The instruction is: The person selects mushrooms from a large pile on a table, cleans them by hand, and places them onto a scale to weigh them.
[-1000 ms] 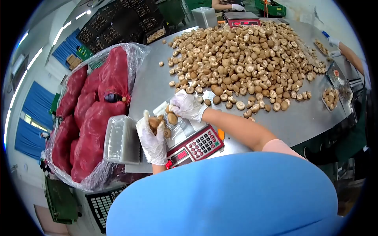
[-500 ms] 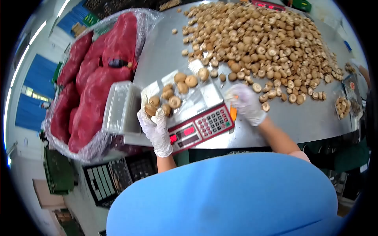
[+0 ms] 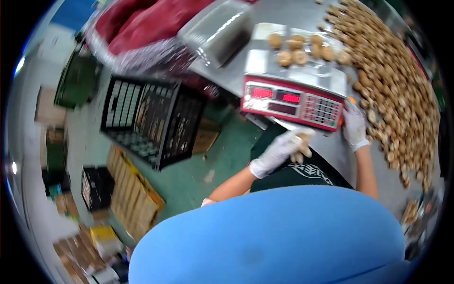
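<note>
Nearest the camera: blue shirt, dark apron below it. Left hand [image 3: 283,147], gloved, sits low in front of the apron, under the tabletop edge, fingers [image 3: 302,142] curled round a few mushrooms in hand [image 3: 301,152]; blurred, count unclear. Right hand [image 3: 353,125], gloved, rests at the tabletop [image 3: 331,151] edge just beside the scale's right corner, next to an orange bit; fingers look loosely bent, cannot tell if they hold anything.

Next out: red scale [image 3: 293,102] with lit red displays and keypad. On its pan, several mushrooms on scale [image 3: 299,49], lying in what seems a clear tray. Clear empty trays [image 3: 215,31], stacked, just left of the scale. Right of it, the big loose mushroom pile [image 3: 397,85] runs along the tabletop, well apart from the left hand.

Progress, as a judgement: portion on the scale partly built, a handful not on the pan, most of the pile unsorted; plenty left.

Farther: black crate [image 3: 151,120] on the green floor, cardboard boxes [image 3: 130,199] beside it, red mesh sacks [image 3: 137,21] at top behind the trays.
</note>
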The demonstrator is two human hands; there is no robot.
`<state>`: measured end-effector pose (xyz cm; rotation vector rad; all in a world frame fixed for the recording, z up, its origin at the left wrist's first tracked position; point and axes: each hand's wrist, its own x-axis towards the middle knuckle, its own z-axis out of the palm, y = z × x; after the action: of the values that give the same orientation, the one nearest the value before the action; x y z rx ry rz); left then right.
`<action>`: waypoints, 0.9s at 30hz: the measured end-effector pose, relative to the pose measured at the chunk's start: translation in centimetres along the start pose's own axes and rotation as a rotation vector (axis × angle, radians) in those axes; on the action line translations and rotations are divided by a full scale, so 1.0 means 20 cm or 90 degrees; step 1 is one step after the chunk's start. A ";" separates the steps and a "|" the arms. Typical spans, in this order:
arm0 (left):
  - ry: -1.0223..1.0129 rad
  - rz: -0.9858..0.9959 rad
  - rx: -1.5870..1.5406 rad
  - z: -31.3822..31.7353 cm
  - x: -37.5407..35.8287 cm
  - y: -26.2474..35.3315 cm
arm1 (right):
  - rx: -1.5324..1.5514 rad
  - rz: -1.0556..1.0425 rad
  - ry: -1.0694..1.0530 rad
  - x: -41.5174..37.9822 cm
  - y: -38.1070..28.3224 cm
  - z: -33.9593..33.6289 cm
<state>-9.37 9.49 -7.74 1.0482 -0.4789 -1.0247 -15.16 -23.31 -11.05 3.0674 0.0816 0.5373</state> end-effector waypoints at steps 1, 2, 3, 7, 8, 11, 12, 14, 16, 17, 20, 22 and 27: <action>-0.033 -0.019 -0.002 0.01 -0.05 -0.02 | -0.021 -0.010 -0.033 0.00 0.04 0.02; -0.058 0.036 -0.060 0.03 -0.06 -0.11 | -0.046 -0.015 -0.067 0.00 0.06 0.03; -0.061 0.054 -0.093 0.01 -0.08 -0.18 | -0.073 -0.026 -0.111 0.02 0.07 0.01; -0.022 0.019 -0.153 -0.08 -0.14 -0.14 | -0.160 -0.148 -0.084 0.00 0.14 -0.03; 0.007 0.000 -0.161 -0.09 -0.15 -0.13 | -0.174 -0.169 -0.108 0.00 0.14 -0.08; 0.008 0.069 -0.252 -0.13 -0.17 -0.14 | -0.123 -0.194 0.008 -0.01 0.04 -0.25; 0.011 0.088 -0.247 -0.13 -0.17 -0.12 | -0.134 -0.187 0.024 -0.02 -0.02 -0.33; 0.010 0.095 -0.154 -0.14 -0.15 -0.09 | -0.037 -0.108 0.025 -0.04 -0.11 -0.42; -0.003 0.081 -0.154 -0.10 -0.16 -0.02 | -0.003 -0.050 0.041 -0.04 -0.29 -0.52; -0.003 0.077 -0.133 -0.09 -0.14 -0.02 | 0.060 -0.032 0.058 -0.05 -0.37 -0.52; 0.022 0.082 -0.102 -0.03 -0.10 0.01 | 0.152 -0.013 0.045 -0.04 -0.67 -0.58; -0.014 0.086 -0.118 -0.04 -0.06 -0.02 | 0.177 0.006 0.049 -0.06 -0.72 -0.49; 0.003 0.061 -0.105 0.06 -0.01 0.02 | 0.215 0.072 0.056 -0.10 -0.73 -0.45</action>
<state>-10.28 9.18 -6.76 0.8730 -0.4300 -0.9595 -20.80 -8.60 -3.74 3.3911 -0.0007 0.7355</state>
